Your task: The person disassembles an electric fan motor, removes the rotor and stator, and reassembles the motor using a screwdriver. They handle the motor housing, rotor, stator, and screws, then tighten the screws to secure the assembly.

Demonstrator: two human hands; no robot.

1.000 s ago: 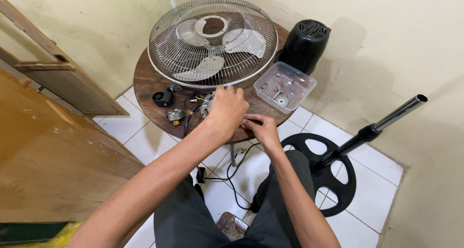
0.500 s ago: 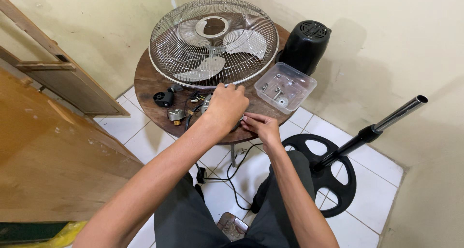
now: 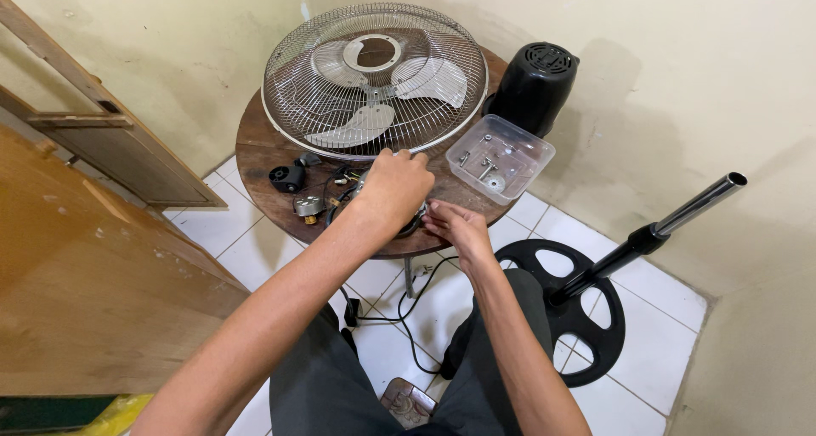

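Observation:
My left hand [image 3: 393,189] is cupped over a fan motor part with wires on the round wooden table [image 3: 263,177], hiding most of it. My right hand [image 3: 455,226] touches the same part from the front right, fingers pinched at its edge. Just behind my hands lies the wire fan guard [image 3: 374,79] with its grey blades [image 3: 357,126] inside.
A clear plastic tub [image 3: 501,157] with screws sits right of the guard, a black motor cover [image 3: 534,83] behind it. Small black and metal parts [image 3: 297,189] lie left of my hands. The black fan base with its pole [image 3: 595,291] stands on the tiled floor. A wooden door [image 3: 76,257] is left.
Both hands stay on the motor part; the left hand has shifted slightly, the right fingers moved a little. Nothing else has moved.

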